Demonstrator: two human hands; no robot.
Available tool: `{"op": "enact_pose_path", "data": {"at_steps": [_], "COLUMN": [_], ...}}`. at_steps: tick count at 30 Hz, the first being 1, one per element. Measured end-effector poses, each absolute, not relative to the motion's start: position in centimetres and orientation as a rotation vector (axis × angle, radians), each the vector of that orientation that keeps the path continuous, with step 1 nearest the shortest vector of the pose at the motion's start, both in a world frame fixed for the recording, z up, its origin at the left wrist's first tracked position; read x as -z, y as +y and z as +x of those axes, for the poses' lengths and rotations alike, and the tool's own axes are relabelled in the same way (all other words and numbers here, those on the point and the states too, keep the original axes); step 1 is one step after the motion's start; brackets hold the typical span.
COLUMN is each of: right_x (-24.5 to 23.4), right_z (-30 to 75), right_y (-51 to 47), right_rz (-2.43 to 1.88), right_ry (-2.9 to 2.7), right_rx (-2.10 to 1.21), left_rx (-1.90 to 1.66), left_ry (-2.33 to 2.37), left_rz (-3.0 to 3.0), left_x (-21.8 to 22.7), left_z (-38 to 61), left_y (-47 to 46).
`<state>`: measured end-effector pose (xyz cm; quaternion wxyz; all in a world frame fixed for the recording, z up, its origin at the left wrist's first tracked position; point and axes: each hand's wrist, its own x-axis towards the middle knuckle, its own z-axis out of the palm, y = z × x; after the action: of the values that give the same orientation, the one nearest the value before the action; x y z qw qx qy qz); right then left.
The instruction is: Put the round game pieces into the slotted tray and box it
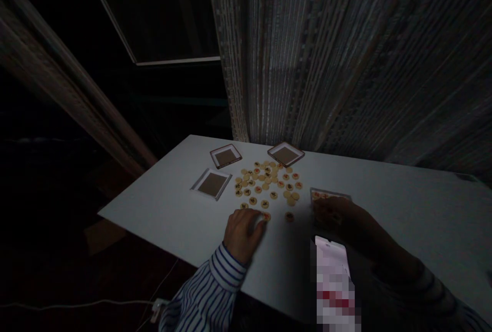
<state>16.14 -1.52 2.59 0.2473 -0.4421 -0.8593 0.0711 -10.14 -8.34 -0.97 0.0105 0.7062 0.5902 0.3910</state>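
Observation:
My left hand (243, 233) rests low over the table, thumb and forefinger curled in a pinch at the edge of a round Chinese chess piece (266, 216) with a red character. Over a shallow square box (341, 193) at the right is my right hand (335, 212), dark in shadow. Its fingers are bent down at the box, and whatever they hold is hidden. Red-marked pieces (321, 195) line the box's far side. Just ahead of my left hand, many loose Chinese chess pieces (265, 187) lie scattered, some marked red or black, others blank side up.
Three more shallow square trays stand on the white table (161, 199): one at the back left (226, 156), one at the back right (286, 154), one nearer left (211, 184). A lit phone (332, 257) is near my right forearm. Curtains (284, 65) hang behind.

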Motion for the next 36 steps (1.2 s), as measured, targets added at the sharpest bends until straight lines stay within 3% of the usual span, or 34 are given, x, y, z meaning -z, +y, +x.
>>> {"op": "enact_pose_path", "data": {"at_steps": [15,36], "right_x": [-4.5,-3.7], "right_z": [13.1,13.9], "right_y": [1.5,1.6], "right_rz": [-1.197,-1.105], "right_ry": [-2.628,-2.512], "right_rx": [-0.019,-0.006], "left_rx": [-0.391,-0.285], "left_ry": [1.912,1.900], "left_rz": [2.288,2.422], "left_x": [-1.9,-0.6], "left_z": [-8.1,-6.8], "left_y": [-0.3,2.4]}}
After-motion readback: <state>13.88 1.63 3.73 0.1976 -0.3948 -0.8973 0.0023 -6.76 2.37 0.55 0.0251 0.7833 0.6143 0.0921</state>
